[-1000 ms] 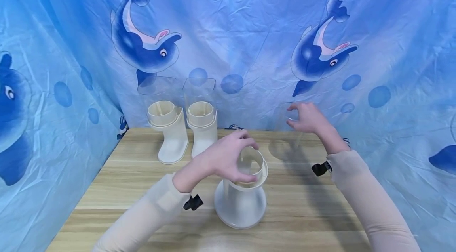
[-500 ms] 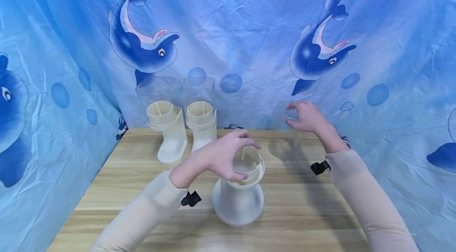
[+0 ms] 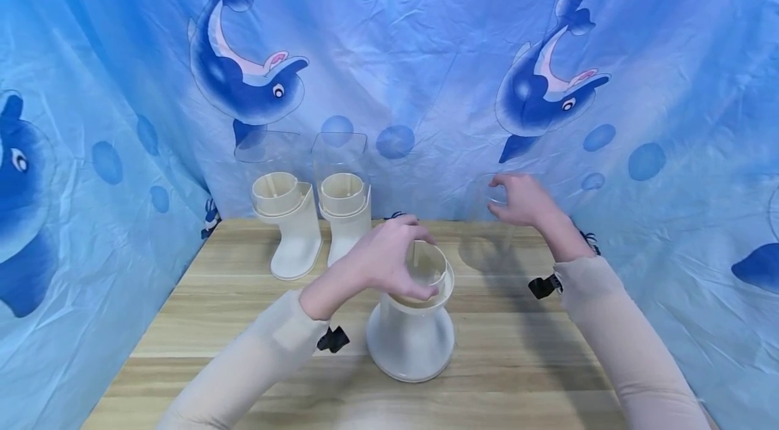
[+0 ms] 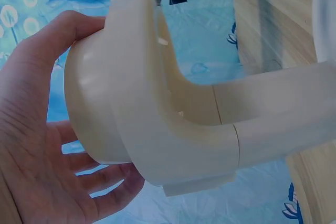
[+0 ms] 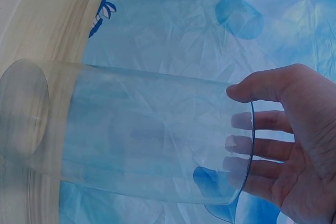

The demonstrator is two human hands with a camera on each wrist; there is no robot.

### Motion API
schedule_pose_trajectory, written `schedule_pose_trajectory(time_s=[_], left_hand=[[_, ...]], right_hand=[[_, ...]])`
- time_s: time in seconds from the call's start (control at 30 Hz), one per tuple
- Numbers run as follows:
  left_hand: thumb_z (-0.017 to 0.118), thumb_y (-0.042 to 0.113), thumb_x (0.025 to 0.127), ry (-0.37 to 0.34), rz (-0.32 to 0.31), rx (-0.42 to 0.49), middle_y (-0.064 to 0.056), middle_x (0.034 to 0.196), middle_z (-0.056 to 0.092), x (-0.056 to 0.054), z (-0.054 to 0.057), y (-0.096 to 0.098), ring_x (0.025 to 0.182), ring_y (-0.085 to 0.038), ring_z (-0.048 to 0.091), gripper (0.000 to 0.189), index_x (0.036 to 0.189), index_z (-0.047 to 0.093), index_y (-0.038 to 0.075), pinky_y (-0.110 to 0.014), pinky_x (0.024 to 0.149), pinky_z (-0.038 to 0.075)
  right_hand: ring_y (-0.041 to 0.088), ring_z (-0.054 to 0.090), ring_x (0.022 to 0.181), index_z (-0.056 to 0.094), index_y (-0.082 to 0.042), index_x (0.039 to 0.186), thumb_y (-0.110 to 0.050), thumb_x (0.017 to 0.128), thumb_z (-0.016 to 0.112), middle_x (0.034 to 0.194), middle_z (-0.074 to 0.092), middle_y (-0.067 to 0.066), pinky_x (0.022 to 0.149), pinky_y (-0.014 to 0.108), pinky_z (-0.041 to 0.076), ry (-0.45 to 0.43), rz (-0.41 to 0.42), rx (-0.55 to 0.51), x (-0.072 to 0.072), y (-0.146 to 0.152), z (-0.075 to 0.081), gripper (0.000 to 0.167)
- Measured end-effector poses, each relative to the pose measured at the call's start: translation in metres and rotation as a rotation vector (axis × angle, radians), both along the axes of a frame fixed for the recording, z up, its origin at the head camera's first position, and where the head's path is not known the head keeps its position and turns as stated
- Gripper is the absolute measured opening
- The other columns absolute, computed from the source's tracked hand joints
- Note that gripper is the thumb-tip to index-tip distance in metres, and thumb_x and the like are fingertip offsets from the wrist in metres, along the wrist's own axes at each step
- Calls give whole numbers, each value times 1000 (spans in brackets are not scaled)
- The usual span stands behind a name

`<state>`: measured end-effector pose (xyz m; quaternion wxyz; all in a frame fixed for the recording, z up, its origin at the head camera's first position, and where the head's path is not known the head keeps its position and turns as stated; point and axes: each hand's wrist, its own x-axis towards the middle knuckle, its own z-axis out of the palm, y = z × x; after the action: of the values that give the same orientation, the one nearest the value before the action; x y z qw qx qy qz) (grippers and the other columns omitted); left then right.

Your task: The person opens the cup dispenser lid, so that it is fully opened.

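My left hand holds a cream stand by the round collar at its top. In the left wrist view the thumb lies on one side of that collar and the fingers curl round the other. The stand has a wide round foot on the table, a neck and an open ring top. Farther back on the right, my right hand grips a clear cylinder at its upper rim, thumb on one side, fingers on the other. The cylinder is upright, its lower end at the table; it is hard to see in the head view.
Two similar cream stands, a left one and one beside it, are at the back left of the wooden table. Clear walls rise above both. A blue dolphin-print curtain surrounds the table on the back and sides.
The left hand and the held stand shifted slightly left, then slightly away and to the right. The right hand and the clear cylinder have stayed nearly still.
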<state>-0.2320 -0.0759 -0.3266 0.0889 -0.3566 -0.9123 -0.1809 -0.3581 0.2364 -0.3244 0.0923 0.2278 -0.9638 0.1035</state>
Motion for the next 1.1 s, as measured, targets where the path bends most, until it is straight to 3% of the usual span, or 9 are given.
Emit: schedule_pose_trajectory(time_s=[0.2,0.5,0.63,0.8,1.1], left_hand=[[87,56,67,11,57,23,1,107,68,-18,5,7,97,-18,69,64,117,78,18,-37,80,62],[89,51,69,1,140,-34,-3,123,68,-58,20,24,109,-26,70,65,123,76,19,-45,83,64],[89,49,70,-21,129,-69,-8,137,68,-82,24,28,123,-29,68,68,128,75,18,-46,91,63],[90,44,71,-45,92,-80,-9,137,67,-110,25,32,124,-28,65,70,132,73,13,-43,100,61],[87,32,74,-126,84,-107,-15,148,59,-144,15,29,134,-32,58,74,142,67,9,-43,106,57]], right_hand=[[48,69,114,66,4,132,-22,94,72,132,69,29,100,63,55,25,5,8,-1,1,-3,46],[49,69,112,65,5,128,-20,92,72,127,70,31,98,63,56,38,6,8,-1,0,0,44],[50,68,113,65,5,129,-20,93,72,127,70,31,99,63,55,32,0,7,-1,2,0,44],[48,69,110,65,4,130,-20,93,73,128,70,30,97,62,56,34,-8,9,-1,2,-1,45],[47,69,109,63,4,134,-20,95,71,132,68,30,97,62,56,18,-9,1,0,-3,-2,47]])
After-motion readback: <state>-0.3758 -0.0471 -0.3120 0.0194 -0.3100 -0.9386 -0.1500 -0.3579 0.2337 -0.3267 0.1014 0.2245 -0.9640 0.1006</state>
